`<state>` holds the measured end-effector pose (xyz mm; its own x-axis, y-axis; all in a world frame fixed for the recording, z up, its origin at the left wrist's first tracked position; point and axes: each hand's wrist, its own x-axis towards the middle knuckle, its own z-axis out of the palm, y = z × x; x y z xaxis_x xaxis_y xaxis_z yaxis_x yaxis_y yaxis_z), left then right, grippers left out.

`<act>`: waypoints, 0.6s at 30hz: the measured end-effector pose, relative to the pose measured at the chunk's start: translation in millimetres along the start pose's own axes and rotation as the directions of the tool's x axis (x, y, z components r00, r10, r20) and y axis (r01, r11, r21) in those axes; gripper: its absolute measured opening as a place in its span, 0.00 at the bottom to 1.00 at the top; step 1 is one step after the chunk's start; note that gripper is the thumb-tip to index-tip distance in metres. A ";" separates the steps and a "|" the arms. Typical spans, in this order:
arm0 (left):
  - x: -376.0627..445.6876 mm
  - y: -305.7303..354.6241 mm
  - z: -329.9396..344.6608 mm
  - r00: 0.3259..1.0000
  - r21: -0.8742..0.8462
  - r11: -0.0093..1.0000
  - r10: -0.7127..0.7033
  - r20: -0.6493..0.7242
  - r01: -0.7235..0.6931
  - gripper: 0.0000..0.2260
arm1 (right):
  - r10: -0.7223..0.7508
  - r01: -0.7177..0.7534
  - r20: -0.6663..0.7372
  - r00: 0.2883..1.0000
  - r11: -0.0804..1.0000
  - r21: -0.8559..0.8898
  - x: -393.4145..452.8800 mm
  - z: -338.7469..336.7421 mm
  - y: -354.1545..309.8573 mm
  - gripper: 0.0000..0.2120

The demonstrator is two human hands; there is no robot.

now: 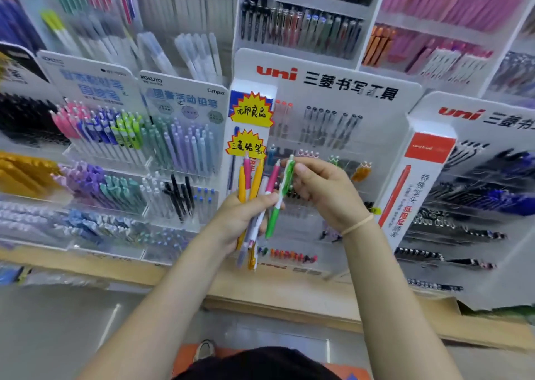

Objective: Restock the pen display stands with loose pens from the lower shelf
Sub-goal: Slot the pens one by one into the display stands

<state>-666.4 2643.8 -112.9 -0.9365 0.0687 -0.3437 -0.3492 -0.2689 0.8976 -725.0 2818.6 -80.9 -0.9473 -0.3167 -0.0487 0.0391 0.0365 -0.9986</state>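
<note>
In the head view, the left hand (243,217) gripped a bunch of pens (254,194), and the right hand (321,188) pinched the green pen (279,197) before the uni stand (327,136). Several slots there looked unfilled; much restocking seemed left.

Two hands (240,217), about five loose pens (270,183).

Red "uni" heads the middle display stand (327,70); "KOKUYO" and "Campus" top the left stand (182,86)
</note>
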 end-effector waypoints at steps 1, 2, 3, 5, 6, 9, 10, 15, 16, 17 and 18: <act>3.0 -0.8 7.5 1.000 0.015 1.000 -0.001 -0.016 0.001 0.11 | -0.004 0.004 0.008 1.000 1.000 -0.004 -0.5 -7.5 -2.2 0.12; 7.3 -2.7 15.5 0.999 0.024 1.000 0.004 -0.052 -0.003 0.13 | -0.017 0.017 0.004 1.000 1.000 -0.018 -1.0 -15.3 -5.1 0.11; 11.6 -4.7 23.3 0.995 0.028 1.000 0.009 -0.101 -0.006 0.16 | -0.035 0.034 -0.020 0.999 0.999 -0.032 -1.4 -23.1 -8.5 0.09; 20.4 -6.4 39.4 0.981 0.044 0.999 0.029 -0.190 -0.021 0.19 | -0.092 0.086 -0.116 0.989 0.995 -0.057 -1.6 -42.4 -17.3 0.05; 23.8 -5.8 46.7 0.977 0.053 0.998 0.044 -0.211 -0.034 0.18 | -0.126 0.116 -0.170 0.977 0.991 -0.070 -2.3 -52.7 -22.2 0.03; 31.0 -3.1 67.4 0.979 0.060 0.997 0.062 -0.193 -0.051 0.13 | -0.251 0.220 -0.288 0.924 0.966 -0.138 -4.6 -81.1 -36.5 0.05; 32.2 -2.9 70.5 0.980 0.059 0.997 0.062 -0.190 -0.052 0.13 | -0.285 0.247 -0.312 0.906 0.956 -0.157 -4.3 -85.3 -39.3 0.06; 42.5 -5.4 97.4 0.978 0.046 0.997 0.072 -0.195 -0.064 0.14 | -0.414 0.368 -0.365 0.834 0.910 -0.190 -2.1 -109.8 -48.8 0.05; 45.0 -6.9 99.9 0.978 0.037 0.997 0.073 -0.197 -0.066 0.15 | -0.421 0.373 -0.371 0.828 0.907 -0.195 -0.4 -112.7 -47.8 0.05; 47.1 -8.7 101.7 0.977 0.032 0.997 0.070 -0.201 -0.065 0.17 | -0.423 0.373 -0.372 0.826 0.906 -0.203 0.9 -114.4 -46.0 0.06; 48.7 -10.7 103.0 0.976 0.029 0.998 0.069 -0.205 -0.064 0.17 | -0.421 0.364 -0.368 0.829 0.906 -0.217 2.3 -115.0 -42.8 0.06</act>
<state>-711.5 2749.0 -110.8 -0.9320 -0.1488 -0.3306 -0.2893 -0.2445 0.9255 -765.4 2925.4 -35.7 -0.9188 0.0707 0.3884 -0.3784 0.1231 -0.9174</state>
